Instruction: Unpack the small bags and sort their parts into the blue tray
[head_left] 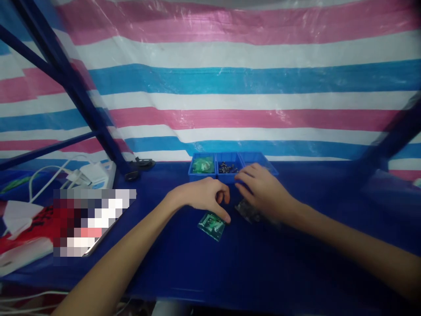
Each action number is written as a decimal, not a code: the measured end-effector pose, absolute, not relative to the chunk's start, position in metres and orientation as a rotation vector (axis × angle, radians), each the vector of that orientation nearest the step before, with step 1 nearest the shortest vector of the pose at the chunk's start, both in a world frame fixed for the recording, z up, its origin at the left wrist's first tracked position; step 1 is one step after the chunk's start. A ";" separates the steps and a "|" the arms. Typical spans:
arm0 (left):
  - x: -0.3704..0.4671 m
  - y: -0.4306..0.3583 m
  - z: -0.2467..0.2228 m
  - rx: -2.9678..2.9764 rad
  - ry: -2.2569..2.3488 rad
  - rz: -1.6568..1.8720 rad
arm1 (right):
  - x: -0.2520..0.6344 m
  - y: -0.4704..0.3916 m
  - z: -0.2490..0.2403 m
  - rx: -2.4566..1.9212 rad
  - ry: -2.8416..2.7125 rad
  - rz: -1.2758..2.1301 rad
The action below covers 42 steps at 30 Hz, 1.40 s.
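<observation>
My left hand (210,197) is above the blue table with thumb and fingers curled but apart, nothing between them. Just below its thumb lies a small clear packet with green contents (212,226). My right hand (258,186) reaches over the front of the right-hand blue bin (271,169), fingers bent and spread, holding nothing visible. Beneath it on the table is a dark, blurred clear packet (247,210), partly hidden by the hand. The left bin holds green packets (203,165); the middle one holds small dark metal parts (227,167).
At the left lie a pixelated flat object (98,224), a red package (36,226), a white power strip (107,175) with cables, and black items (144,163). A blue frame post (82,101) rises there. Striped sheeting (246,79) hangs behind the table (184,272).
</observation>
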<state>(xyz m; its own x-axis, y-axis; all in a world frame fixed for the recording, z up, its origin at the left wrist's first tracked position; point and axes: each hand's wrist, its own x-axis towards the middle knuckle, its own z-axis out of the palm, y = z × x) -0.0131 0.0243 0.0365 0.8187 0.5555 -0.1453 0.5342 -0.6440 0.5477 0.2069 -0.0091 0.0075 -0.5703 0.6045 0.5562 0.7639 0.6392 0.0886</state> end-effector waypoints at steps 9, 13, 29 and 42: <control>-0.003 0.018 0.027 2.406 0.706 0.007 | 0.205 -0.045 -0.017 -1.096 -2.457 -0.243; -0.004 0.020 0.025 2.411 0.727 0.058 | 0.206 -0.043 -0.021 -1.096 -2.446 -0.236; -0.005 0.027 0.017 2.324 0.746 0.428 | 0.204 -0.045 -0.018 -1.056 -2.420 -0.183; 0.012 0.021 0.014 1.838 0.569 0.639 | 0.211 -0.039 -0.023 -1.164 -2.144 0.000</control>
<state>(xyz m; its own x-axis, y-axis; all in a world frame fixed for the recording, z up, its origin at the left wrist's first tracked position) 0.0122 0.0208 0.0136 0.7433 0.6495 0.1599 0.0838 -0.3275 0.9411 0.2111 -0.0386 -0.0231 -0.3616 0.7398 0.5673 0.7396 0.5982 -0.3086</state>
